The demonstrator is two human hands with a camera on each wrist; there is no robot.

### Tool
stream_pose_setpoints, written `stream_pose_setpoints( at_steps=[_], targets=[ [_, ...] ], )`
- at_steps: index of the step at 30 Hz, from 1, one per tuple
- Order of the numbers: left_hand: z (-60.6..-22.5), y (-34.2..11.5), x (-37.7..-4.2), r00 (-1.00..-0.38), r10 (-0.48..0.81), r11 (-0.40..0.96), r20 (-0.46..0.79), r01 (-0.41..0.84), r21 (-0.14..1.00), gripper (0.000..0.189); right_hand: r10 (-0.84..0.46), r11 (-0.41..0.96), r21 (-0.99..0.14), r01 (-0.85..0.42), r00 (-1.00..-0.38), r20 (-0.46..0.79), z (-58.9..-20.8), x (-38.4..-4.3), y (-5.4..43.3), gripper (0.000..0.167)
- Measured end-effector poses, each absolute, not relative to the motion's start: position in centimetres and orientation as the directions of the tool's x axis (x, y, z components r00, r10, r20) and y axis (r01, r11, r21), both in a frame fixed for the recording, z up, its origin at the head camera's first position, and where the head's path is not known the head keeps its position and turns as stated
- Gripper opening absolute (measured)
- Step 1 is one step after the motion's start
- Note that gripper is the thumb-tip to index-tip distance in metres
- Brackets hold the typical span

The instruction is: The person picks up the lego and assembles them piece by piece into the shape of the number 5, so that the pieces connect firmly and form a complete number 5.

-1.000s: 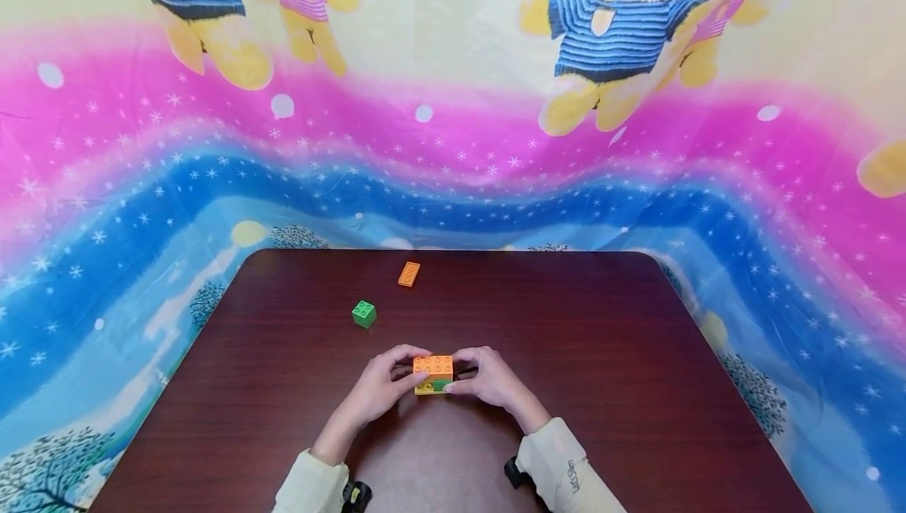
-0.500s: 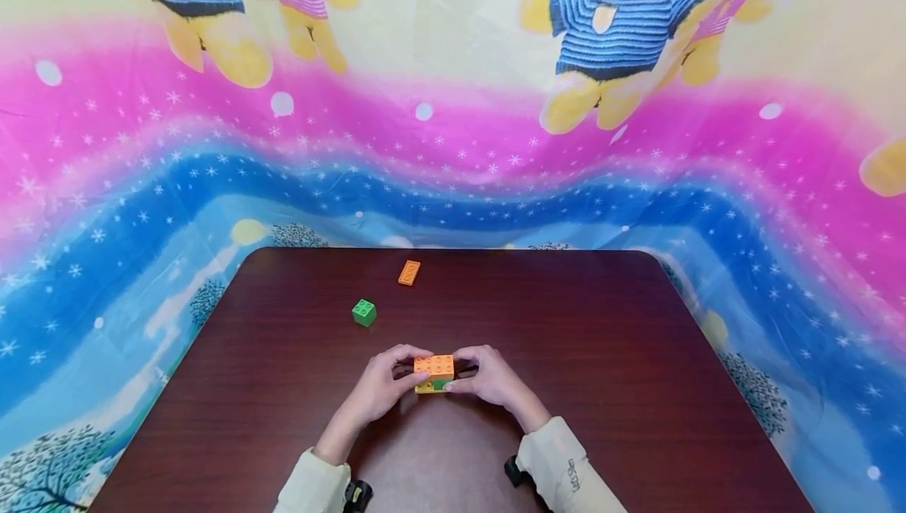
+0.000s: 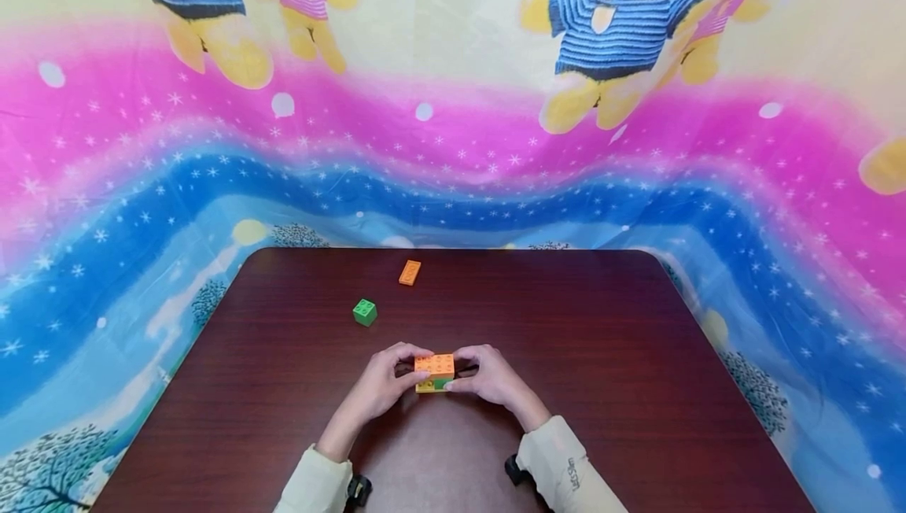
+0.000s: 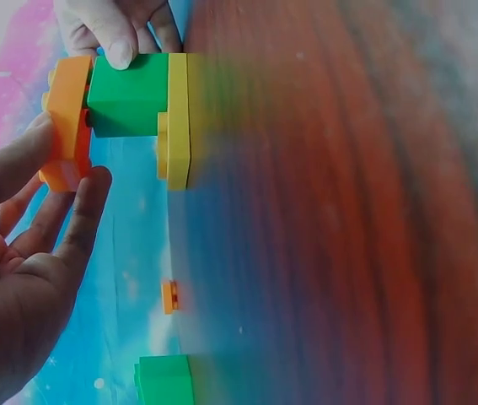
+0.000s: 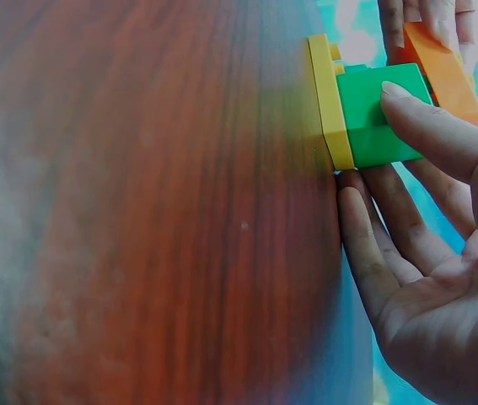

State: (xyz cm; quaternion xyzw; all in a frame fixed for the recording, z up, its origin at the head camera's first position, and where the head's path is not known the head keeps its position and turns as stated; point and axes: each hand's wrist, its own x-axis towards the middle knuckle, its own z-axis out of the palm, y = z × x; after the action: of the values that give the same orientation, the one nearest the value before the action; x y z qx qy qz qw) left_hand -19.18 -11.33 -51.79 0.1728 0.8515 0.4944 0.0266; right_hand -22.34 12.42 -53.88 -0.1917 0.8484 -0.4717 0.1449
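Observation:
My left hand pinches an orange building plate with studs on top, thumb at the near side. Under its right part is a green block, which my right hand grips between thumb and fingers. The green block stands on one end of a yellow studded plate, whose other end shows bare studs. In the left wrist view, the orange piece sits slightly tilted against the green block, with a thin dark gap between them. Whether their studs are joined, I cannot tell.
Beyond the left hand, a small green block lies on the dark wood table. Farther back is a flat orange plate. A printed curtain hangs behind the table's far edge.

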Motion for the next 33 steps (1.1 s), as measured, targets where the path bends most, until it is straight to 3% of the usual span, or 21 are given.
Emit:
stream_pose_setpoints(
  at_steps=[33],
  targets=[
    [-52.57,-11.93,-19.3,-0.947,0.317,0.324,0.051,0.159,0.933,0.031,-0.468,0.492,-0.851,-0.186,-0.88,-0.078,-53.63,-22.35,12.57,0.038]
  ],
)
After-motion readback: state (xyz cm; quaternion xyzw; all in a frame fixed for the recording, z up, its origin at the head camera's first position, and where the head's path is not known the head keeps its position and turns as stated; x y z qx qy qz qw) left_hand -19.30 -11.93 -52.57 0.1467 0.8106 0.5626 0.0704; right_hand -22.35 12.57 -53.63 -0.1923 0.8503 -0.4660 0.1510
